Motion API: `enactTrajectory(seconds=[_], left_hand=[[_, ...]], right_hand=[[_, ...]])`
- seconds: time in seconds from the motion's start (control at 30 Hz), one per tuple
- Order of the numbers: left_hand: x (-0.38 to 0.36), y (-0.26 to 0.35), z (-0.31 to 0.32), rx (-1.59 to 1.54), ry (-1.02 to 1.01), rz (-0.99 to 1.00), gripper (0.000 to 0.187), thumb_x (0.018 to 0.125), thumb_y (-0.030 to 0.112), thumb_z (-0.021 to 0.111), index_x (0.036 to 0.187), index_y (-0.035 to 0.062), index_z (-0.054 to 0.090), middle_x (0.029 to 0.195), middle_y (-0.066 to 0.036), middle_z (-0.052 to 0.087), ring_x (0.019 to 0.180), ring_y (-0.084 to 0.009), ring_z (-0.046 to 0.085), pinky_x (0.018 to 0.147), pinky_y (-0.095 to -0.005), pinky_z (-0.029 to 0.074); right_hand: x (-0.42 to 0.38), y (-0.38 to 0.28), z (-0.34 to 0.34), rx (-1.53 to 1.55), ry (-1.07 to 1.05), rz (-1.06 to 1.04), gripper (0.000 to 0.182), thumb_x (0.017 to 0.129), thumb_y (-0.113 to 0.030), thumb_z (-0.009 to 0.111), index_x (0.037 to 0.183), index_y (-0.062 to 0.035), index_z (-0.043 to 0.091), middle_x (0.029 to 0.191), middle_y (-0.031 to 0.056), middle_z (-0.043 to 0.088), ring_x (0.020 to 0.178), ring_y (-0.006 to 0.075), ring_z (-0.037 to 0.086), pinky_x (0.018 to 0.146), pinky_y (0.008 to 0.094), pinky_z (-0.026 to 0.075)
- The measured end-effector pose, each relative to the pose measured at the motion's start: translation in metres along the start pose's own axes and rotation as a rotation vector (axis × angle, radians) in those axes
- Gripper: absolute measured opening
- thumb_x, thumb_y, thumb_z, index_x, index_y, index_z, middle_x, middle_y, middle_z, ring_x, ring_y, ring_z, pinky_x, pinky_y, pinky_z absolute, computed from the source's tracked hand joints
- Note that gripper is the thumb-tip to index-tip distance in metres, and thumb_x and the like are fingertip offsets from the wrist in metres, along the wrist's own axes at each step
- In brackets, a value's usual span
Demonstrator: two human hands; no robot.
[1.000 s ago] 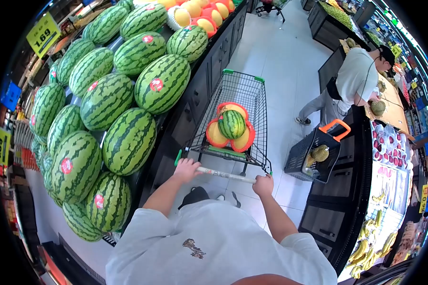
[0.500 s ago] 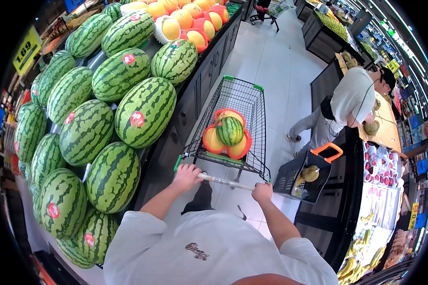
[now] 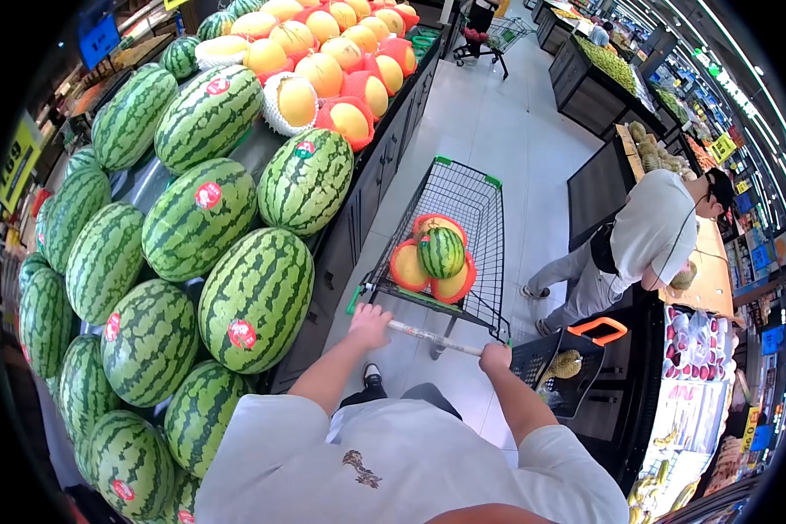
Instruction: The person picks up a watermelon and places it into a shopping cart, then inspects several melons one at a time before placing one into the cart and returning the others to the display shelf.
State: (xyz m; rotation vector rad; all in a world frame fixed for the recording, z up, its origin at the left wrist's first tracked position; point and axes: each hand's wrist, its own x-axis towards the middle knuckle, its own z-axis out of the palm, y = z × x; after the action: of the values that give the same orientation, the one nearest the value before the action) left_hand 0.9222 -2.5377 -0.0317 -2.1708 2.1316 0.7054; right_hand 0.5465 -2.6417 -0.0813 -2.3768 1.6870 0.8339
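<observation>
Cart (image 3: 465, 196) metal wire; stacked watermelons (image 3: 256, 297) smooth, glossy.

One cart (image 3: 493, 182), gripped by two hands (image 3: 371, 326), holds three yellow melons (image 3: 408, 267) and one small watermelon (image 3: 441, 253); one farther cart (image 3: 505, 37) stands beyond.

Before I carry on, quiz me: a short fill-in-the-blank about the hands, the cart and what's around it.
1. The left hand and right hand grip the cart by its ____.
2. The cart's watermelon rests on ____ yellow melons.
3. The black basket has a handle coloured ____.

Missing words: handlebar; three; orange.
</observation>
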Motion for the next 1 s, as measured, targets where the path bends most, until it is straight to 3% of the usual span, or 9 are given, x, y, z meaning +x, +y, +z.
enactTrajectory(seconds=[0.2,0.6,0.67,0.73,1.0], left_hand=[[0.059,-0.003,-0.031,0.017,-0.043,-0.003,0.067,0.075,0.042,0.078,0.135,0.0206,0.058,0.129,-0.012,0.056,0.133,-0.0312,0.046,0.121,-0.0483,0.021],[0.153,-0.001,-0.076,0.058,-0.09,-0.06,0.075,0.07,0.051,0.082,0.134,0.0222,0.058,0.125,-0.014,0.055,0.128,-0.0342,0.047,0.116,-0.0474,0.027],[0.172,-0.006,-0.081,0.059,-0.093,-0.068,0.076,0.069,0.051,0.083,0.134,0.0225,0.058,0.126,-0.014,0.055,0.128,-0.0341,0.047,0.115,-0.0472,0.028],[0.19,-0.002,-0.092,0.035,-0.185,-0.108,0.078,0.07,0.05,0.08,0.138,0.0204,0.055,0.132,-0.015,0.053,0.134,-0.0358,0.044,0.12,-0.0495,0.023],[0.257,-0.003,-0.135,0.018,-0.122,-0.129,0.074,0.066,0.038,0.081,0.134,0.0213,0.057,0.127,-0.013,0.054,0.13,-0.0344,0.047,0.118,-0.0477,0.026]], right_hand=[[0.047,0.012,-0.04,0.013,-0.051,0.046,0.018,0.084,-0.017,0.066,0.096,-0.0129,0.079,0.101,0.0121,0.076,0.1,0.0285,0.072,0.096,0.0421,0.048],[0.125,0.055,-0.114,0.096,0.086,-0.221,0.022,0.083,-0.02,0.06,0.097,-0.01,0.073,0.097,0.0109,0.074,0.094,0.0277,0.071,0.09,0.0429,0.05],[0.143,0.061,-0.128,0.146,0.057,-0.237,0.023,0.081,-0.019,0.06,0.097,-0.0092,0.074,0.099,0.013,0.074,0.098,0.0312,0.07,0.089,0.0444,0.051],[0.163,0.068,-0.137,0.137,0.063,-0.25,0.023,0.081,-0.019,0.06,0.096,-0.0093,0.074,0.098,0.013,0.074,0.096,0.0314,0.071,0.089,0.0443,0.051],[0.241,0.086,-0.173,0.161,0.106,-0.261,0.02,0.081,-0.018,0.06,0.094,-0.0093,0.073,0.096,0.0123,0.075,0.093,0.0318,0.071,0.089,0.0438,0.051]])
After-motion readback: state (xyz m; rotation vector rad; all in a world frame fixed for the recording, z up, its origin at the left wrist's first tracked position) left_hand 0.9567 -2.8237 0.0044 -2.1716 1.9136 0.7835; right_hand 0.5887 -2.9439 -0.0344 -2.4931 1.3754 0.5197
